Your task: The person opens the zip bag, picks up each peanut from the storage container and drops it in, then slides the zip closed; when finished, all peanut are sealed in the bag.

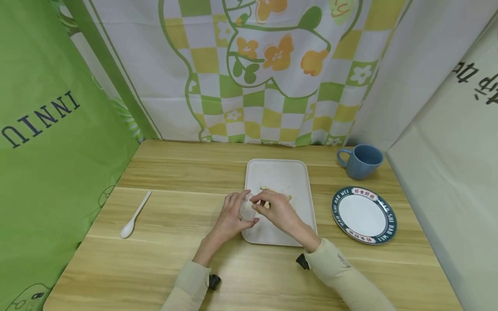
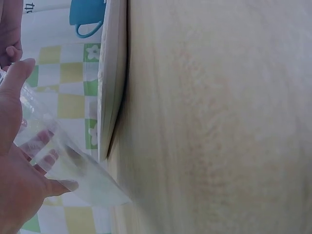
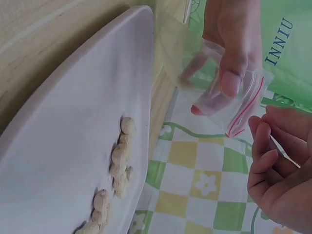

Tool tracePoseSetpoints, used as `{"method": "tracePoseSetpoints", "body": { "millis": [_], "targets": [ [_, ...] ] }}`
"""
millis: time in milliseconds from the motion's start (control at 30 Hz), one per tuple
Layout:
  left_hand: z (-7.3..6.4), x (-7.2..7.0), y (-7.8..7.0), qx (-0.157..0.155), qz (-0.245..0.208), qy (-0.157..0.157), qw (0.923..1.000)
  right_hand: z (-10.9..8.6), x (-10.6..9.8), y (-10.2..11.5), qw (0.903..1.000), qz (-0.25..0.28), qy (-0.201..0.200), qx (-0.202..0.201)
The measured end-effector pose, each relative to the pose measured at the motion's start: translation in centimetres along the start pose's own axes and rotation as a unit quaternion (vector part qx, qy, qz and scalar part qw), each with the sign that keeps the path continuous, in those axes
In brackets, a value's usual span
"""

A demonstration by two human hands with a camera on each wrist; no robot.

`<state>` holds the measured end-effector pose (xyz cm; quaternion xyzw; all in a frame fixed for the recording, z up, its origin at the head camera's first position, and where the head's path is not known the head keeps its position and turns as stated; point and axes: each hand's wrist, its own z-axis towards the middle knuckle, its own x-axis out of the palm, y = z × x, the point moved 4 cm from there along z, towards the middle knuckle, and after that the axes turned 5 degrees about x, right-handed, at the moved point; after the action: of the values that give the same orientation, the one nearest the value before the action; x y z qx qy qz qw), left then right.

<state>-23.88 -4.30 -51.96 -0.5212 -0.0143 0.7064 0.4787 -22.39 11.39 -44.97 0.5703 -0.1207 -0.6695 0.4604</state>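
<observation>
My left hand [image 1: 232,214] holds a clear zip-lock bag [image 3: 214,92] over the left edge of a white tray [image 1: 278,170]; its thumb lies on the film near the red zip line. The bag's lower end hangs down in the left wrist view and looks flat. At the bag's mouth, my right hand [image 3: 285,165] has thumb and forefinger brought together on the edge, the other fingers curled; the exact contact is small in view. Unshelled peanuts [image 3: 119,161] lie on the tray in a loose line, partly hidden by the right hand in the head view.
To the right of the tray lies a plate [image 1: 362,216] with a dark patterned rim. A blue mug [image 1: 362,162] stands behind it, near the table's back right corner. A white spoon [image 1: 134,218] lies far left on the wooden table [image 1: 175,168]. Printed curtains [image 1: 272,112] border the table.
</observation>
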Motion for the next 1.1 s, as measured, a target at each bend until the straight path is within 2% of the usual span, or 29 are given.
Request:
{"method": "tracePoseSetpoints", "body": {
  "millis": [133, 233, 300, 367, 433, 533, 600, 700, 833, 1100],
  "targets": [
    [0.2, -0.1, -0.1, -0.005, -0.003, 0.005, 1.0, 0.1, -1.8, -1.0, 0.9989, -0.021, -0.035, 0.021],
    [0.3, -0.1, -0.1, -0.014, -0.003, 0.006, 0.9999, 0.2, -3.4, -2.7, 0.9954, -0.051, -0.067, 0.046],
    [0.3, -0.2, 0.0, -0.022, -0.002, 0.006, 0.9997, 0.2, -4.3, -4.0, 0.9928, -0.07, -0.071, 0.066],
    [0.3, -0.3, 0.0, -0.027, -0.004, 0.004, 0.9996, 0.0, -4.8, -5.4, 0.9898, -0.093, -0.055, 0.093],
    [0.2, -0.3, 0.1, -0.03, -0.005, 0.003, 0.9995, -0.4, -4.9, -6.7, 0.9845, -0.117, -0.019, 0.129],
    [0.2, -0.4, 0.2, -0.033, -0.009, 0.002, 0.9994, -1.1, -4.5, -8.5, 0.9692, -0.155, 0.033, 0.188],
    [0.2, -0.3, 0.2, -0.029, -0.007, -0.001, 0.9995, -1.4, -4.0, -9.3, 0.9611, -0.175, 0.05, 0.208],
    [0.2, -0.1, 0.2, -0.021, 0.0, -0.003, 0.9998, -1.6, -3.4, -10.0, 0.9581, -0.189, 0.043, 0.211],
    [0.2, 0.2, 0.3, -0.01, 0.008, -0.006, 0.9999, -1.7, -3.1, -10.5, 0.9615, -0.185, 0.027, 0.201],
    [0.0, 0.3, 0.3, -0.018, 0.013, -0.001, 0.9998, -2.0, -2.3, -10.7, 0.9617, -0.184, 0.027, 0.201]
  ]
}}
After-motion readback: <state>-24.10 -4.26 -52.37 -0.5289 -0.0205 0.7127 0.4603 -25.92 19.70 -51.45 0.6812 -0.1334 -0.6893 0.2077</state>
